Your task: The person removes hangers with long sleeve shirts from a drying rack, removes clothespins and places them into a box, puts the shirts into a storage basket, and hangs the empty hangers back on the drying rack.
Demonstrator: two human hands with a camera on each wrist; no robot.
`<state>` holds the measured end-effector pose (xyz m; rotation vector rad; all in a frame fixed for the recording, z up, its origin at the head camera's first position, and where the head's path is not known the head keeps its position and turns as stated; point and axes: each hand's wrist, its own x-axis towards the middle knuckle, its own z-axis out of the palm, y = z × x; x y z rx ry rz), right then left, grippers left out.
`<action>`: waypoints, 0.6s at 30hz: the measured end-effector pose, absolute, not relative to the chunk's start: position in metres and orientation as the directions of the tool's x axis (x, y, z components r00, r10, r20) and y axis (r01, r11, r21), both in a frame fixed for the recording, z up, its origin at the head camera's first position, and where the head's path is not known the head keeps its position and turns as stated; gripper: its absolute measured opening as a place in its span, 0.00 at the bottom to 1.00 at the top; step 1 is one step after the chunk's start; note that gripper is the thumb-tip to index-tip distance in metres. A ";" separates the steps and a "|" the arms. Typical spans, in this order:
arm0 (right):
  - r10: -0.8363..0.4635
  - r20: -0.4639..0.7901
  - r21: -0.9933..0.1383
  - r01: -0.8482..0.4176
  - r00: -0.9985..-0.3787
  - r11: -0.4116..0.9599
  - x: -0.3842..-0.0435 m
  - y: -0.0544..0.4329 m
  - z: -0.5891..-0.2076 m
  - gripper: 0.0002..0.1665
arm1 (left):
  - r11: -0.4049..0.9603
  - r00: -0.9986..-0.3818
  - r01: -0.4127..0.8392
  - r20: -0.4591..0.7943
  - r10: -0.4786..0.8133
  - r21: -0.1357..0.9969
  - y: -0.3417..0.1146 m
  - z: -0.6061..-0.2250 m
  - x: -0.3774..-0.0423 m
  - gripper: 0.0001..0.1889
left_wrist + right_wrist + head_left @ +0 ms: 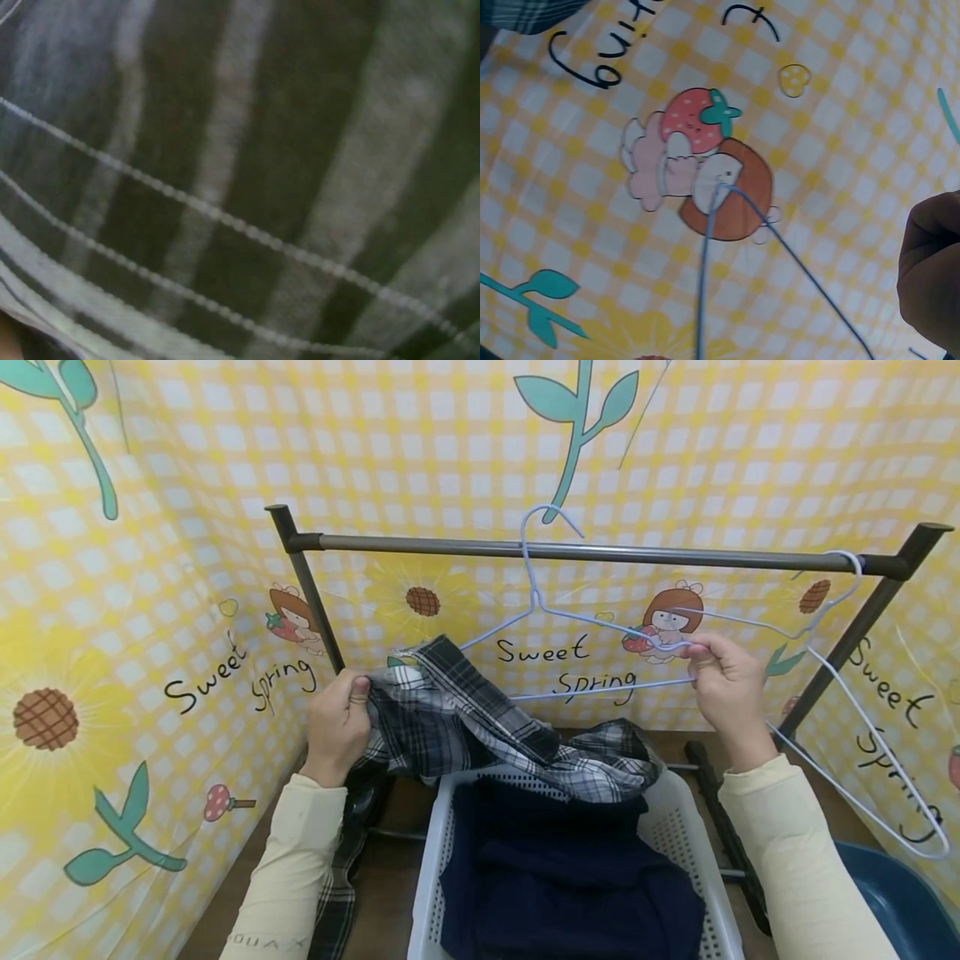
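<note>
My left hand (337,727) grips a black, grey and white plaid shirt (442,727) at its left side, thumb on top. A light blue wire hanger (536,600) stands upright in front of the rail, its left arm running in behind the shirt's cloth. The right hand (723,689) pinches this hanger at its right end. The shirt's bunched folds droop over the far rim of a white basket. Plaid cloth (262,157) fills the left wrist view. In the right wrist view, part of the right hand (934,270) shows at the right edge.
A grey metal rail (420,545) crosses behind the hands. Another wire hanger (932,856) hangs from its right end. Below, the white perforated basket (426,868) holds dark navy cloth (570,885). A blue basin (900,893) stands at the lower right. Yellow checked sheeting surrounds everything.
</note>
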<state>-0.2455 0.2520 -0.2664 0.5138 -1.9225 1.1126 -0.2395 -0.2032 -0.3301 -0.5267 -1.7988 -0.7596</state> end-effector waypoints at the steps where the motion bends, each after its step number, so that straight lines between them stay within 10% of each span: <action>1: 0.064 0.817 -0.520 -0.682 -0.574 0.514 -0.246 0.254 -0.268 0.11 | 0.695 -0.341 0.672 0.940 -0.016 0.255 -0.204 -0.330 -0.240 0.26; 11: 0.136 0.785 -0.602 -0.692 -0.605 0.399 -0.249 0.270 -0.278 0.13 | 0.680 -0.298 0.666 0.945 -0.135 0.307 -0.208 -0.336 -0.238 0.29; 18: 0.043 0.554 -0.781 -0.501 -0.832 0.373 -0.248 0.281 -0.287 0.19 | 0.607 -0.190 0.663 0.883 -0.429 0.438 -0.211 -0.339 -0.238 0.28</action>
